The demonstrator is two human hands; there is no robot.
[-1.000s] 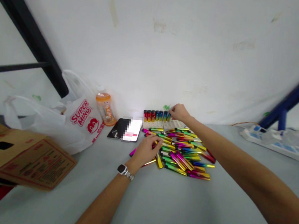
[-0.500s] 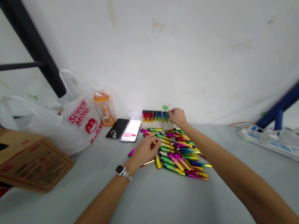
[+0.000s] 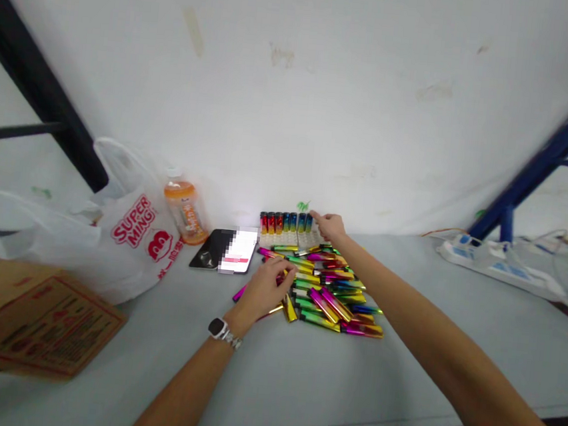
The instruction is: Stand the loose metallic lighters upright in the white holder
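Note:
A heap of shiny multicoloured lighters [image 3: 330,284] lies on the grey table [image 3: 298,375]. Behind it, by the wall, a white tray [image 3: 306,240] holds a row of several upright lighters [image 3: 286,222]. My right hand [image 3: 330,227] reaches over the heap to the right end of that row, fingers pinched there; what they hold is too small to make out. My left hand [image 3: 264,290], with a watch on the wrist, rests at the heap's left edge, fingers curled on lighters.
A phone [image 3: 225,249] lies left of the tray. Further left are an orange drink bottle [image 3: 182,211], a white plastic bag [image 3: 111,236] and a cardboard box [image 3: 27,315]. A power strip [image 3: 490,263] with cables sits at the far right.
The camera has swung a little, so everything sits lower and further left. My right hand stays at the row's right end; my left hand stays at the heap.

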